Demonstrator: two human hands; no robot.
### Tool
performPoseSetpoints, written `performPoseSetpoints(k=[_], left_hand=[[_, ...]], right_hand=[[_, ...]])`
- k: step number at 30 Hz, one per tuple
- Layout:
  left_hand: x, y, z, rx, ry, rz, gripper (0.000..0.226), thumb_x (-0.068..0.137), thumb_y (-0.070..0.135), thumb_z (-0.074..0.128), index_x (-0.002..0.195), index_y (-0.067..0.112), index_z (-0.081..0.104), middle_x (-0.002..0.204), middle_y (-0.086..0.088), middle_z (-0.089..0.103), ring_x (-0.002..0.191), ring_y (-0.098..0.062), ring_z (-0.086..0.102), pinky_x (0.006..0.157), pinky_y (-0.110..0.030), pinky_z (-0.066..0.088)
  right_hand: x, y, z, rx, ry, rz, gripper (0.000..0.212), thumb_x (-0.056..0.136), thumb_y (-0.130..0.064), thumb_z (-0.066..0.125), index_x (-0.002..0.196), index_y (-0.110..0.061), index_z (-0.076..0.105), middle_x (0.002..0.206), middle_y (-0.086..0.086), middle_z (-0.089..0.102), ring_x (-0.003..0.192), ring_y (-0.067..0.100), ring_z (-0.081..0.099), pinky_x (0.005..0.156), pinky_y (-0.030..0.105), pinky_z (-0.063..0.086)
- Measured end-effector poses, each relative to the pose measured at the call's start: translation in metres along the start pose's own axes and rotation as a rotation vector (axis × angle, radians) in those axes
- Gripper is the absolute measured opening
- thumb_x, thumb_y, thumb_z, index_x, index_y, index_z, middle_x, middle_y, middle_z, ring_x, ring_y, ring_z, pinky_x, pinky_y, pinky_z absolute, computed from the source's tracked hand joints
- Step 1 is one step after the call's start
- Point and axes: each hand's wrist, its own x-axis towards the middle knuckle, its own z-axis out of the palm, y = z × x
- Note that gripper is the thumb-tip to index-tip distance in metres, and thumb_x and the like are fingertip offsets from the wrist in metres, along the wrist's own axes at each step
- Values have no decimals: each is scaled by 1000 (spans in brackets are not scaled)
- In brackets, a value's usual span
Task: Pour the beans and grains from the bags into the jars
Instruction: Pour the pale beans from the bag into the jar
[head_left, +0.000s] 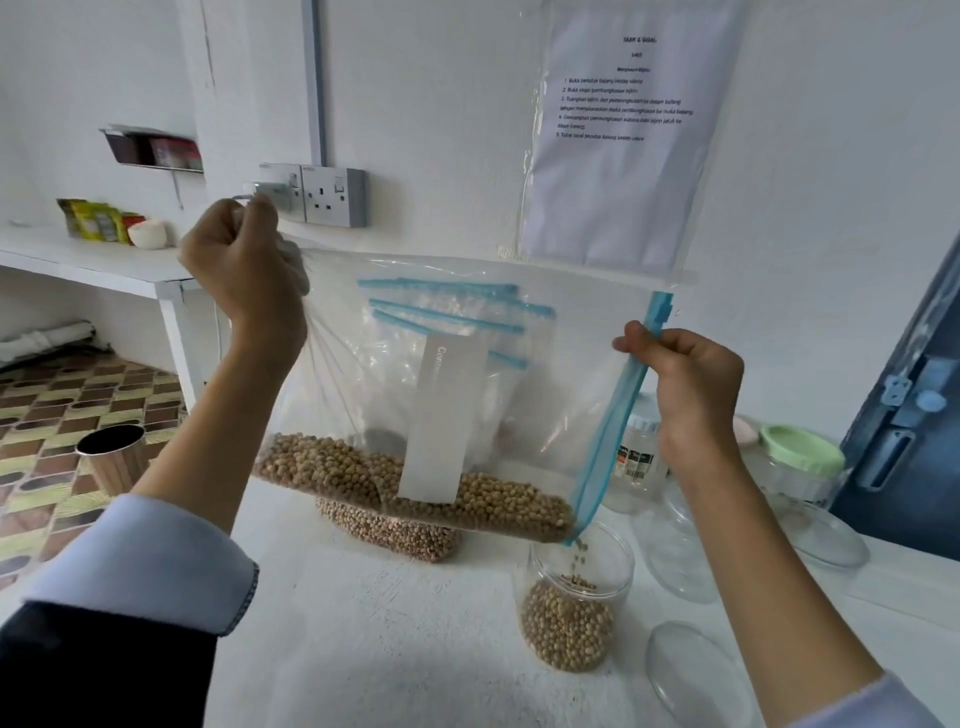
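A large clear zip bag (566, 405) with a blue seal hangs tilted above the white table (374, 649). My left hand (244, 265) grips its bunched bottom corner high at the left. My right hand (691, 379) pinches the blue zip edge at the right. Tan beans (498, 504) lie along the bag's low side and trickle from its lower right corner into a clear jar (571, 603), which is partly filled with beans. A white label (441, 421) shows on the bag.
Behind the held bag lie several more zip bags (452, 322), one with beans (395, 535) on the table. Empty clear jars (670, 545) and lids (691, 670), a green-lidded jar (800, 457) and a labelled bottle (636, 457) stand at the right. A metal cup (114, 457) sits left.
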Motion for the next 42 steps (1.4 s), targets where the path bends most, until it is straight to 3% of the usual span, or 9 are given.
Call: performPoseSetpoints(k=[7, 12, 16, 19, 22, 26, 33, 37, 42], left_hand=[[-1, -1, 2, 19, -8, 23, 45, 79, -1, 53, 47, 18, 26, 36, 6, 24, 29, -12, 24, 38, -14, 19], [-1, -1, 4, 19, -8, 26, 46, 82, 0, 53, 50, 17, 24, 38, 7, 22, 29, -12, 22, 38, -15, 18], [-4, -3, 6, 36, -11, 34, 47, 85, -1, 52, 50, 17, 27, 36, 6, 25, 29, -13, 25, 37, -15, 20], [-5, -4, 6, 23, -8, 25, 48, 85, -1, 52, 49, 17, 26, 36, 7, 25, 28, -11, 25, 37, -14, 20], [-4, -4, 7, 27, -3, 18, 45, 84, 0, 52, 53, 16, 23, 40, 3, 22, 29, -11, 24, 38, -14, 19], [-3, -3, 8, 1, -8, 10, 47, 81, -1, 52, 48, 19, 25, 39, 4, 23, 30, -12, 23, 38, -14, 19], [-3, -1, 10, -22, -35, 2, 50, 81, 1, 54, 43, 24, 29, 41, 4, 23, 32, -11, 24, 38, -13, 21], [-3, -1, 10, -17, -48, -1, 52, 82, 1, 53, 42, 25, 30, 39, 7, 25, 31, -9, 25, 37, -14, 21], [-2, -1, 9, -11, -35, 22, 46, 80, 1, 54, 48, 19, 26, 41, 2, 23, 32, -12, 22, 38, -14, 21]], right_hand=[[-3, -1, -5, 0, 0, 3, 14, 82, -11, 72, 68, -10, 69, 59, -13, 69, 63, -5, 61, 60, 1, 40], [-5, -3, -10, -5, 12, 30, 15, 81, -13, 73, 67, -12, 69, 61, -11, 70, 79, 11, 60, 56, 4, 44], [-8, -5, -11, -59, -21, 59, 16, 82, -16, 73, 66, -14, 69, 63, -11, 71, 81, 8, 62, 63, 23, 45], [-9, -3, -15, -49, -10, 32, 15, 84, -17, 71, 68, -14, 69, 63, -13, 70, 73, 1, 61, 64, 16, 43], [-11, -3, -14, -97, -52, 31, 15, 83, -18, 72, 68, -15, 70, 64, -12, 70, 75, 5, 61, 65, 20, 44], [-9, -4, -15, -50, -27, 9, 14, 83, -15, 71, 69, -13, 69, 61, -13, 70, 67, -3, 61, 56, 4, 42], [-8, -5, -17, -66, -62, 36, 17, 84, -16, 71, 67, -15, 69, 65, -10, 71, 78, 7, 63, 64, 14, 43], [-6, -4, -17, -52, -35, 27, 17, 84, -16, 71, 67, -14, 69, 63, -12, 70, 71, 0, 60, 56, 3, 42], [-4, -2, -15, -26, 7, 35, 16, 82, -14, 72, 67, -14, 69, 60, -13, 69, 73, 5, 59, 53, 1, 40]])
